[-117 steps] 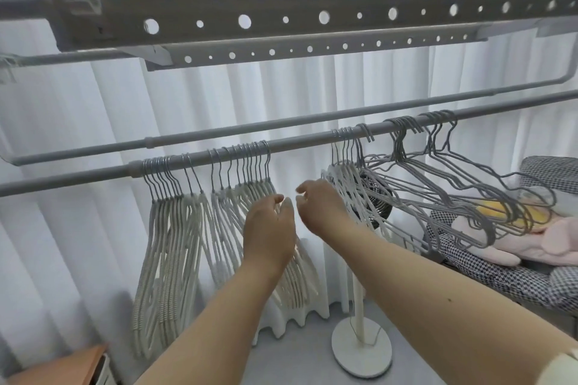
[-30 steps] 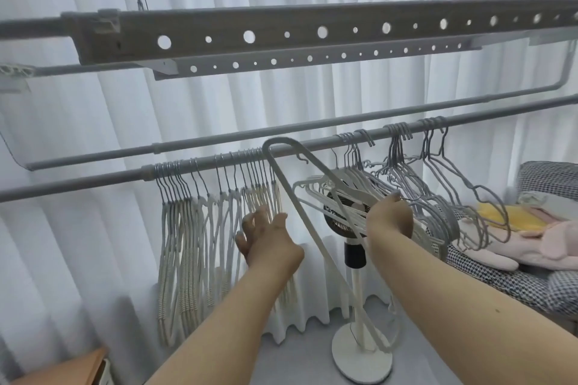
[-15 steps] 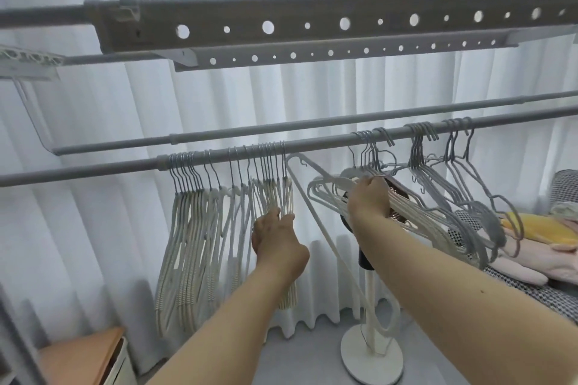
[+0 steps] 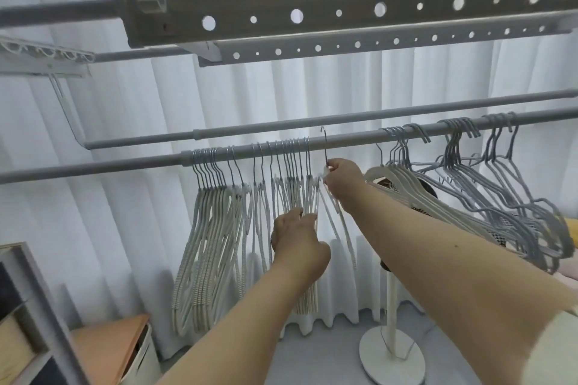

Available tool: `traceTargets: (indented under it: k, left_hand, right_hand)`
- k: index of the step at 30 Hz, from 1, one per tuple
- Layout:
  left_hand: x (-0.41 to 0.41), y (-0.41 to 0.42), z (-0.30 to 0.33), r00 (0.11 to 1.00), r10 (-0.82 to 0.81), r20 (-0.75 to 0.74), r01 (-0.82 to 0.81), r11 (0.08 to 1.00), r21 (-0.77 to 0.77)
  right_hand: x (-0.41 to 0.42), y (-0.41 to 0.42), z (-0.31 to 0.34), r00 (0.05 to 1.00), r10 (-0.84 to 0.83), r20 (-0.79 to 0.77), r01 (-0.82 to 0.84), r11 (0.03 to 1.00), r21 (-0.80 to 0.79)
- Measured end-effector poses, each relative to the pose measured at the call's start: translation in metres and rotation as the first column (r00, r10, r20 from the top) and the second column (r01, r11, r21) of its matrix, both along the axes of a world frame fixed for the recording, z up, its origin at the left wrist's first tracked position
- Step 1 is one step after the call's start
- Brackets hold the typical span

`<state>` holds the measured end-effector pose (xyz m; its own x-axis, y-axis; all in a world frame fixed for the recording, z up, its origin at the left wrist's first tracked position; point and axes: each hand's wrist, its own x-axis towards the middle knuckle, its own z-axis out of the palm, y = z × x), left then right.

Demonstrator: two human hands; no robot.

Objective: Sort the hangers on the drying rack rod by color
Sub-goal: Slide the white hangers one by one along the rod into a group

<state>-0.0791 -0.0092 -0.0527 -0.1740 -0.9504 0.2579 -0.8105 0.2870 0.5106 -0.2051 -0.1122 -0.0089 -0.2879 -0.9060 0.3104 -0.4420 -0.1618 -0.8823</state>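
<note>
A: What is different now on the drying rack rod [image 4: 344,140], compared with half a second ago?

B: The white hanger [image 4: 339,222] was swinging out sideways from the mixed bunch then. Now it is upright. Its hook is just above the right fingers and stands at the rod, between the two groups, but I cannot tell if it already rests on it.

A: And the big groups?

B: The white hangers [image 4: 219,228] hang left of the left fingers, packed together. The grey hangers [image 4: 506,197] hang far right of the right fingers, with some white ones still in the bunch next to them.

A: How are the fingers?

B: The right hand [image 4: 342,183] pinches the neck of the hanger, fingertips closed on it. The left hand [image 4: 295,239] has its fingers curled into the last white hangers of the group and holds them aside.

A: So what does it mean for the task?

B: I think one more white hanger is joining its colour. Several white ones remain on the right, so the sorting is not finished.
</note>
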Motion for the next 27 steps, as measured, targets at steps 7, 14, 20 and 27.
traceTargets:
  k: [7,14,20,27]
  left_hand:
    - [-0.004,-0.005,-0.003,1.0,-0.006,0.014,0.006,1.0,-0.003]
    - [-0.016,-0.009,0.001,0.996,0.045,-0.073,-0.055,0.986,-0.155]
    - [-0.034,-0.001,0.007,0.949,-0.109,-0.295,0.033,0.968,-0.251]
    - [-0.049,0.01,0.013,0.918,-0.221,-0.328,0.168,0.968,-0.184]
  right_hand:
    - [-0.001,0.013,-0.01,0.979,0.042,-0.199,-0.038,0.999,0.023]
    - [-0.057,0.048,-0.017,0.714,-0.56,-0.419,0.537,0.823,-0.186]
    - [-0.081,0.063,-0.028,0.536,-0.457,-0.709,0.619,0.784,-0.038]
    - [-0.088,0.069,-0.023,0.459,-0.457,-0.762,0.65,0.758,-0.063]
